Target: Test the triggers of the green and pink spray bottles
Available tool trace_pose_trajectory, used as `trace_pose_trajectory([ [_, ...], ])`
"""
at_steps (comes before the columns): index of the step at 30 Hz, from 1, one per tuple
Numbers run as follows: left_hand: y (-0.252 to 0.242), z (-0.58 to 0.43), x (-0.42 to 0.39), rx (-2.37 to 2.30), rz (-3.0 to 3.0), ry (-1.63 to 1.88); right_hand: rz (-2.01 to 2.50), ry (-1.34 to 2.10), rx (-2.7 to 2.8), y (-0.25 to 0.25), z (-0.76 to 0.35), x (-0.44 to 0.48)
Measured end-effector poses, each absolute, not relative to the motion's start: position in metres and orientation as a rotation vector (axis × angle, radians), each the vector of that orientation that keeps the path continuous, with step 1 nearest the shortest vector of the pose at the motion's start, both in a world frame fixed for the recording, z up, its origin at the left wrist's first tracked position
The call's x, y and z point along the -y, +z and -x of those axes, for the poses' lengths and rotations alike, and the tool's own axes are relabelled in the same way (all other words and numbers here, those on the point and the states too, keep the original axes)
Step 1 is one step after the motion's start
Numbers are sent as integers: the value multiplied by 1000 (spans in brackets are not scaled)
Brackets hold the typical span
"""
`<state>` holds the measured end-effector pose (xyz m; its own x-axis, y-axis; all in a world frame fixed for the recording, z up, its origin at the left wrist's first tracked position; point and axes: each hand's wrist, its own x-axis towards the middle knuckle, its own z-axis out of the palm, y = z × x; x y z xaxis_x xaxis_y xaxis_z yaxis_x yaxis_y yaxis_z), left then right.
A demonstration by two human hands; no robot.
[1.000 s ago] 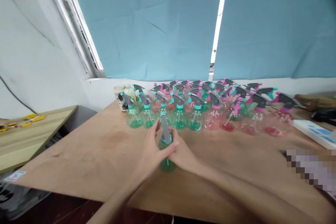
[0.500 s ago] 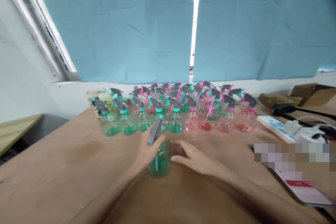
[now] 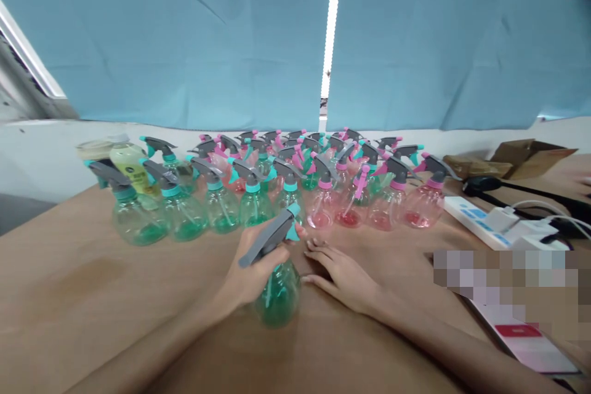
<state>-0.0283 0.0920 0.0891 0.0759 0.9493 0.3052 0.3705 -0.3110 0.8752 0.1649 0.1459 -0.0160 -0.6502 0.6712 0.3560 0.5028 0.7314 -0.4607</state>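
My left hand [image 3: 258, 261] is wrapped round the neck of a green spray bottle [image 3: 278, 298], below its grey trigger head with a teal nozzle. The nozzle points up and to the right, away from me. Beside the bottle, my right hand [image 3: 344, 274] rests low over the table with its fingers spread, holding nothing. Its fingertips are close to the bottle; whether they touch it I cannot tell. Behind both hands stands a front row of green spray bottles [image 3: 184, 215] on the left and pink spray bottles [image 3: 388, 206] on the right.
More spray bottles crowd behind the front row. A pale yellow-green bottle [image 3: 133, 169] and a light-coloured cup [image 3: 95, 151] stand back left. On the right are a white power strip [image 3: 475, 221] with plugs, a phone [image 3: 530, 348] and an opened cardboard box [image 3: 526, 157].
My view has turned and come nearer the table. The held bottle's head has turned, its nozzle now pointing more to the right. My right hand stays beside the bottle.
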Motion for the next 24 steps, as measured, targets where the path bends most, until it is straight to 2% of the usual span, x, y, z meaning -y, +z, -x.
trace_pose_trajectory([
  [24, 91, 27, -87, -1331, -1787, 1117, 889, 377, 2467, -19, -170, -146],
])
